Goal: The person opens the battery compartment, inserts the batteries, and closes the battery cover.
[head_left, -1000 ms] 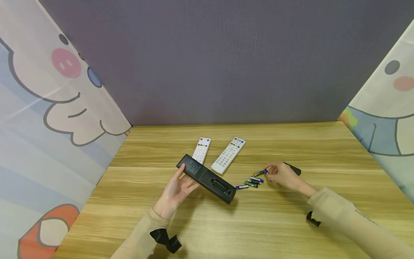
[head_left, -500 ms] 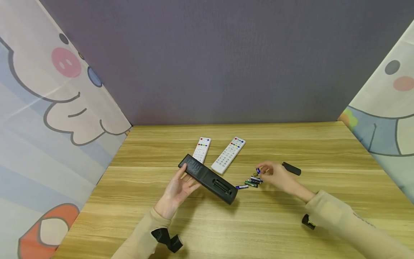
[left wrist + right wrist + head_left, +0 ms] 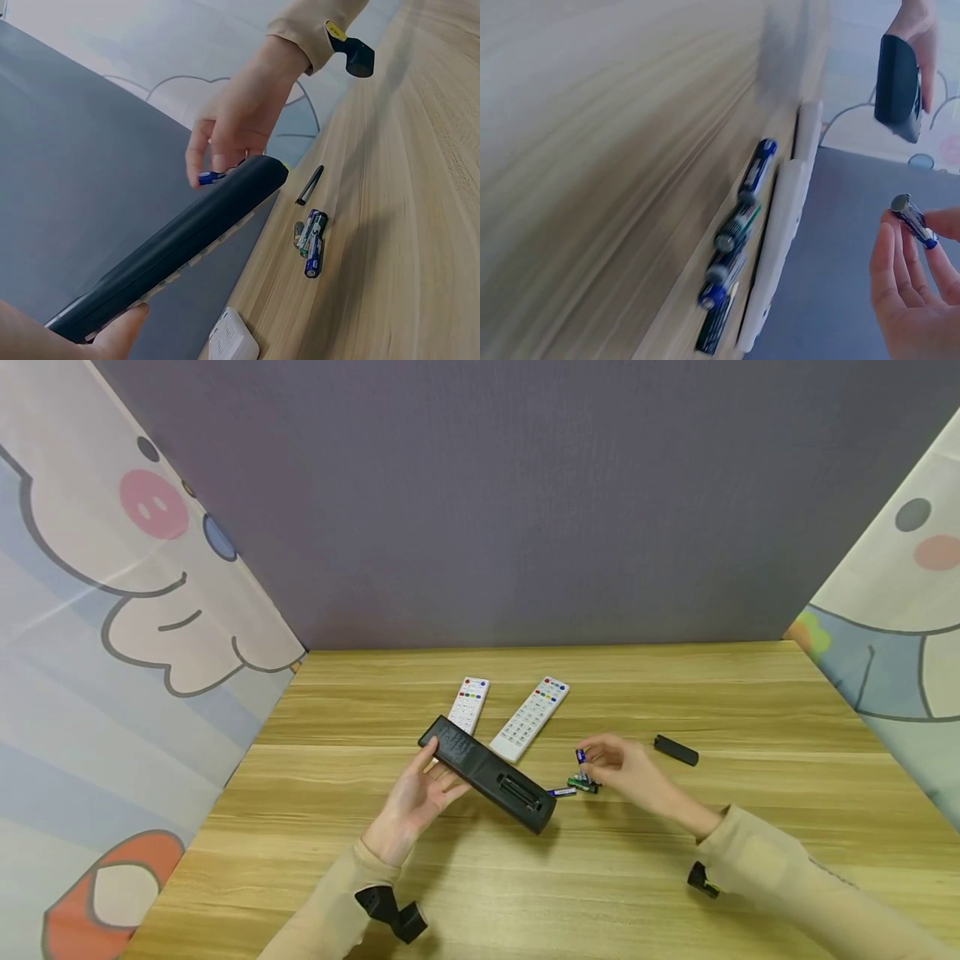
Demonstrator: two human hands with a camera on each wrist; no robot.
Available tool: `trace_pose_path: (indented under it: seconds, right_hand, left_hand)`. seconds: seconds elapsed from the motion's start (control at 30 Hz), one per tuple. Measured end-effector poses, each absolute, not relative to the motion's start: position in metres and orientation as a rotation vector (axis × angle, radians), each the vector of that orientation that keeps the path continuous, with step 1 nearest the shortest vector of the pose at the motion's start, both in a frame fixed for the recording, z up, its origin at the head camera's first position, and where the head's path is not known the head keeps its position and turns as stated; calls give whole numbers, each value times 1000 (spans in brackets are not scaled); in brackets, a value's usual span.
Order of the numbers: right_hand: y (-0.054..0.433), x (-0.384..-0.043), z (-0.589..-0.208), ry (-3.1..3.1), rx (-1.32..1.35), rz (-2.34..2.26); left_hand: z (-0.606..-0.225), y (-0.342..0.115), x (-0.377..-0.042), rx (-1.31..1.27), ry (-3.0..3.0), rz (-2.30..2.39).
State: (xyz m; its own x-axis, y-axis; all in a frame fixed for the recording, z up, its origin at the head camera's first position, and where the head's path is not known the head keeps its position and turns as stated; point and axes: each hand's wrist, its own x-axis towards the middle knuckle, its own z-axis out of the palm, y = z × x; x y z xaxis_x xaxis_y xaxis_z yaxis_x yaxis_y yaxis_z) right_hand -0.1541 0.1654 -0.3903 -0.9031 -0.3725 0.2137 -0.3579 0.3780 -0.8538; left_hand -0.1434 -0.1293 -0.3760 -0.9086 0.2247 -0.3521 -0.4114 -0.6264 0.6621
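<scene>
My left hand (image 3: 411, 803) grips one end of a black remote control (image 3: 480, 767), held above the table with its back up and its battery bay uncovered. The bay (image 3: 520, 792), near the right end, shows no battery. Between the thumb and fingertips of my right hand (image 3: 628, 770) is a small blue battery (image 3: 913, 220), pinched above several loose ones and apart from the remote in the right wrist view. On the table lie a green battery (image 3: 582, 786), a blue one (image 3: 562, 792) and others partly hidden behind my right fingers.
Two white remotes lie button side up farther back, a shorter one (image 3: 469, 702) partly covered by the black remote and a longer one (image 3: 529, 720). A black battery cover (image 3: 677, 750) lies right of my right hand. A grey panel (image 3: 540, 510) stands behind the wooden table (image 3: 585, 893).
My right hand has lifted a battery from beside the pile and moved left with it, tilting it upright. The cover now shows fully. The left hand and black remote have shifted slightly right.
</scene>
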Motion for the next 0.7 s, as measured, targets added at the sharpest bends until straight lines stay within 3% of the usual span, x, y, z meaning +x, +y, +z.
trace_pose_path:
  seconds: [0.7]
  right_hand:
    - [140,-145,-379,2407,-582,-1784]
  left_hand:
    - [-375,-118,-146,-337,1097,2528]
